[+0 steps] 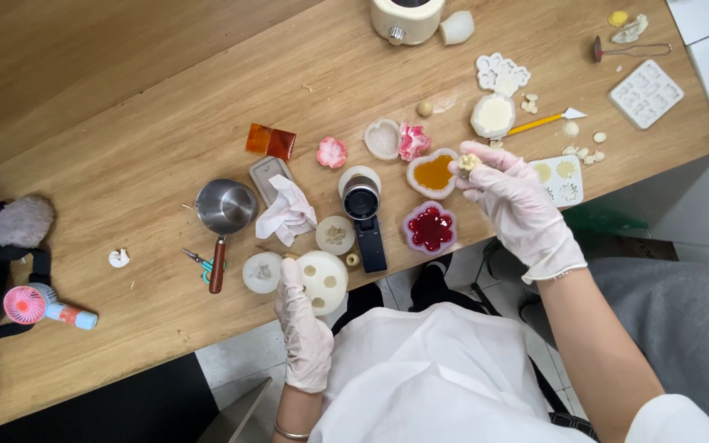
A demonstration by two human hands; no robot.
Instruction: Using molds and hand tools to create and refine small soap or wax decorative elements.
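Observation:
My left hand [302,324], in a white glove, rests at the near table edge with its fingers on a round white silicone mould [322,280] with several small cavities. My right hand [512,207], also gloved, is raised over the table and pinches a small cream-coloured piece [468,162] at its fingertips. That piece hangs right beside a flower-shaped mould filled with amber liquid [432,173]. A flower-shaped mould filled with red liquid [430,228] lies just nearer to me.
On the wooden table [125,164] lie a small steel saucepan [225,208], a crumpled tissue [287,212], small scissors [198,262], a black device [366,220], several white moulds and small cast pieces, an orange-handled tool [545,121], and a cream appliance [408,18] at the far edge. A pink hand fan [41,305] sits left.

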